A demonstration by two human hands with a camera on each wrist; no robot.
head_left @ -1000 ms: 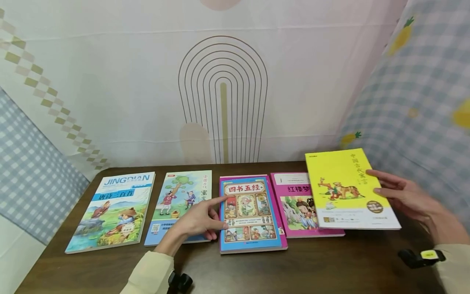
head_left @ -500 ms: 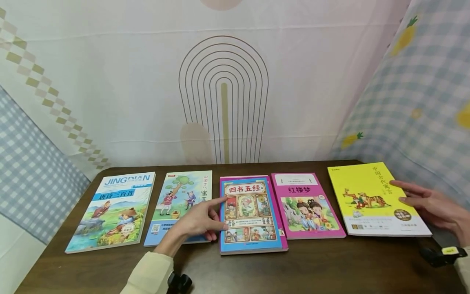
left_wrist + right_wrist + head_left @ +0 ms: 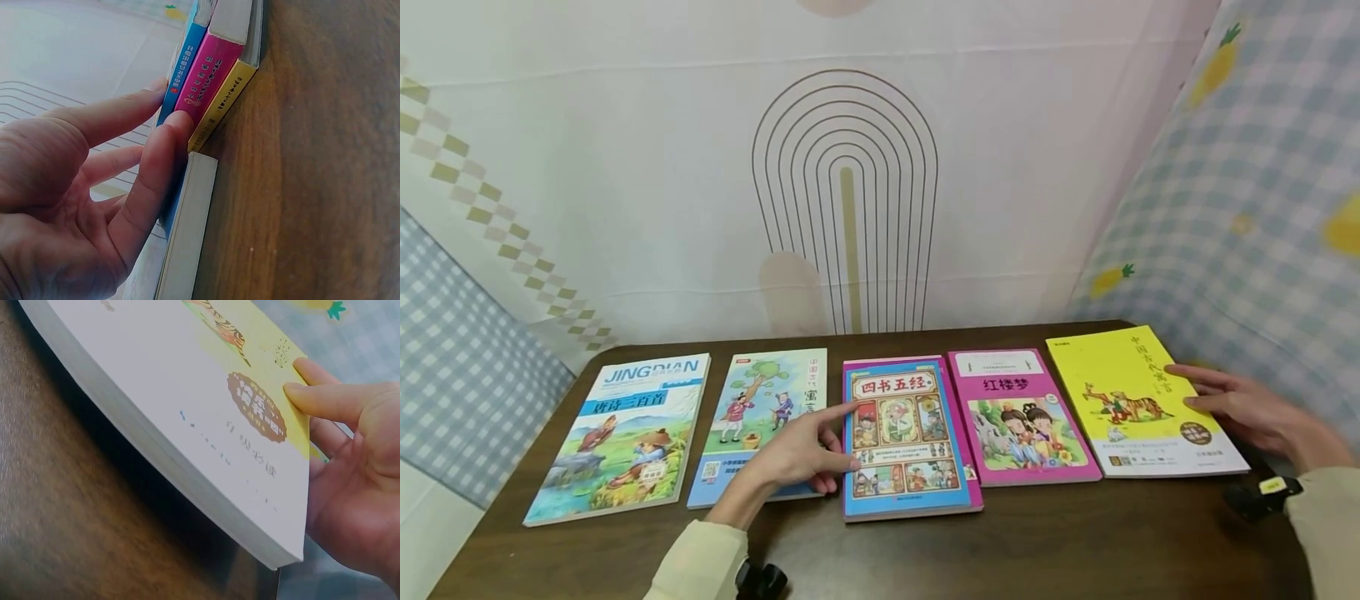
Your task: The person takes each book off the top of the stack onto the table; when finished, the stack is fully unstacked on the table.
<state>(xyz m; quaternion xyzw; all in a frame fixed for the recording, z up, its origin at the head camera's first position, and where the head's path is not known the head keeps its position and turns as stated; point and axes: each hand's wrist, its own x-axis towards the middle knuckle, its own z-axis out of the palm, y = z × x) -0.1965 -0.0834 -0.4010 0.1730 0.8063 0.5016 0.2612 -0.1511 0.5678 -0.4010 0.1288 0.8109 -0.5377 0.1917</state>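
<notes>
At the right of the table, my right hand (image 3: 1247,404) grips the right edge of a yellow-and-white paperback book (image 3: 1112,392). The right wrist view shows my thumb on the cover, fingers curling behind the edge, and a dark shadow beneath the book (image 3: 206,456). My left hand (image 3: 801,450) reaches over the green-and-blue book (image 3: 775,392) to the left side of a stack topped by a blue-bordered book (image 3: 902,492). In the left wrist view, extended fingertips of that hand (image 3: 131,169) touch the blue spine (image 3: 181,75) and the magenta spine (image 3: 209,75); a yellow spine (image 3: 225,103) lies under them.
A magenta book (image 3: 1022,442) lies between the stack and the yellow book. Far left is a book with a landscape cover (image 3: 625,442). The brown table (image 3: 1037,542) backs onto a white patterned cloth (image 3: 1000,167), with a checked cloth (image 3: 1247,233) on the right.
The yellow book moved right off the magenta book and came down at the table's right side, then shifted slightly back left. My left hand stayed against the stack.
</notes>
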